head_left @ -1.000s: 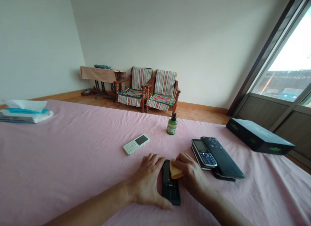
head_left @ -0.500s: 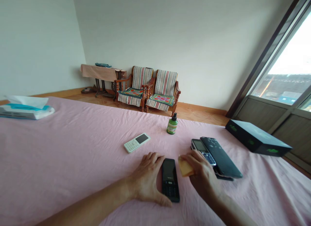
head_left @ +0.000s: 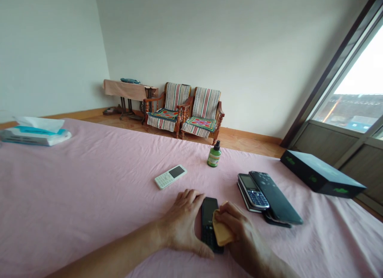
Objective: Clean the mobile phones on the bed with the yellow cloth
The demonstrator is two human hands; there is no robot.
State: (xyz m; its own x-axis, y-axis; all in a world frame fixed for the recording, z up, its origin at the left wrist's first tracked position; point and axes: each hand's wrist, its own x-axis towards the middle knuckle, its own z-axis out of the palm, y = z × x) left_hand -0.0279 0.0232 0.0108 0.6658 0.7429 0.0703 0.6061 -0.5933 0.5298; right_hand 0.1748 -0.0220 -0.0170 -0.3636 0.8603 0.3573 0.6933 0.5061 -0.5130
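Note:
A black keypad phone (head_left: 208, 214) lies flat on the pink cloth-covered table (head_left: 89, 182). My left hand (head_left: 184, 224) rests beside it, fingers along its left edge and thumb at its near end, steadying it. My right hand (head_left: 241, 230) pinches a small tan cloth (head_left: 222, 232) and presses it onto the phone's lower half.
A white keypad phone (head_left: 170, 176) lies further back, with a small green bottle (head_left: 214, 154) behind it. A few dark phones (head_left: 267, 192) are stacked to the right. A black box (head_left: 321, 174) sits at the far right and a tissue pack (head_left: 34, 132) at the far left.
My right hand had lifted the cloth off to the right of the phone; it has come back down onto the phone's lower part. The left hand stayed put.

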